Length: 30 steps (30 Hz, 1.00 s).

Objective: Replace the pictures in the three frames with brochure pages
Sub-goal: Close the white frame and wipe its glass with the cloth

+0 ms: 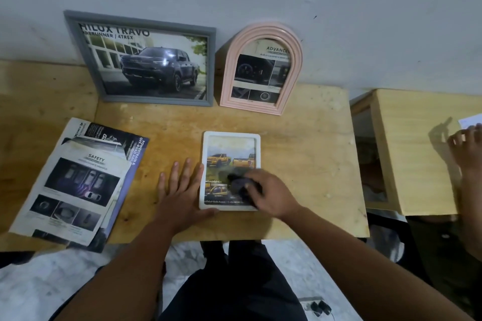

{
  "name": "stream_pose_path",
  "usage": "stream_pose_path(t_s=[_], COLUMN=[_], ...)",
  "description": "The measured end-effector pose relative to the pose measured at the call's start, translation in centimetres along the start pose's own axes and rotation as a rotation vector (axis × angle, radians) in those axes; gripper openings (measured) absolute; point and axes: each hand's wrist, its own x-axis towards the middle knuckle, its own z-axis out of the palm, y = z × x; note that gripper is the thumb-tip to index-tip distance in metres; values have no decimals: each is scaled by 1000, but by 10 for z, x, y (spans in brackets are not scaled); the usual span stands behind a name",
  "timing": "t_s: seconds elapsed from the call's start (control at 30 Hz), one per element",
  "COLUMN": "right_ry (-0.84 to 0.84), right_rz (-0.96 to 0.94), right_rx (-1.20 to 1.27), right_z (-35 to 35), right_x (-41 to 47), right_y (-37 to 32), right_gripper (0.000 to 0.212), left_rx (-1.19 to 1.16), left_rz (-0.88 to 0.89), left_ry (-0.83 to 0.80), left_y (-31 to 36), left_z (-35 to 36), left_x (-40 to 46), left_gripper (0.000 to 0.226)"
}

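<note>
While white rectangular frame [231, 135] lies flat on wooden table [300, 138] | left hand [180, 190] spread, steadying frame edge | right hand [268, 194] gripping dark cloth [241, 185] on glass

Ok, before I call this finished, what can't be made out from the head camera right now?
- White frame: its lower picture is covered by the right hand.
- Dark object under that hand: motion-blurred, cannot be identified.
- Brochure pages: lower sheets hidden under the top "SAFETY" page.
- Another person's hand and a white sheet: cut off by the right edge.
- Pink arched frame: small print unreadable.
</note>
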Motion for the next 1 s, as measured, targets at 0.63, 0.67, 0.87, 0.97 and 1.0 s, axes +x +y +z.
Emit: stream_pose_path(t_s=[0.63,0.67,0.87,0.97,1.0], right_ry=[-61,-26,-93,-28,-4], right_rz=[-73,-57,-121,-21,15], right_rx=[-298,-342,-458,-391,-364], right_z=[-5,-12,-2,30,40], right_x=[-9,-6,-17,-29,-30], right_y=[0,6,4,-12,-17], right_gripper=[30,29,35,37,37], left_rx=[9,8,-9,-8,-3], left_rz=[-19,-21,-27,-22,-22], left_ry=[6,2,-8,15,24], left_y=[2,3,4,3,3], left_z=[-1,-2,-5,-3,-2], left_x=[-1,-1,-1,-2,-1], left_gripper=[134,134,134,133,133])
